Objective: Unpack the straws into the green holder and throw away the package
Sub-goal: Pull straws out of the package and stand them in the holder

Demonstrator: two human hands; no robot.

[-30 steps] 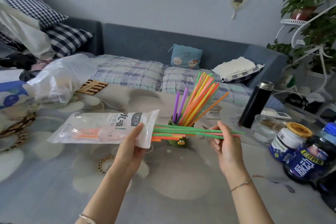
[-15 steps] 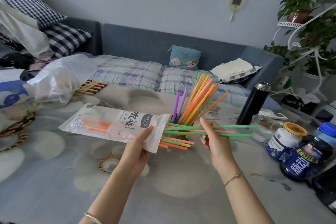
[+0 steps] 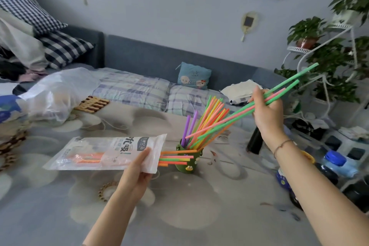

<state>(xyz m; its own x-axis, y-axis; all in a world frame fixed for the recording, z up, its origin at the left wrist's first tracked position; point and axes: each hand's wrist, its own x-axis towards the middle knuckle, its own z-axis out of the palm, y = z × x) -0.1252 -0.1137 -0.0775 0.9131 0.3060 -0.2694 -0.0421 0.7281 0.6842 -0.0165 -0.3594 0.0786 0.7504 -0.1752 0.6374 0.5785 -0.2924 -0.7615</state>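
While the left hand (image 3: 137, 173) gripped the package (image 3: 103, 154) near its open end above the table (image 3: 179, 215), four straws (image 3: 175, 158) stuck out of it, more orange ones inside, count unclear. Right hand (image 3: 267, 110) clenched three straws (image 3: 235, 115), two green, one pink, raised and tilted over the green holder (image 3: 186, 163). Holder stood on the table, packed with upright straws, too many to count.
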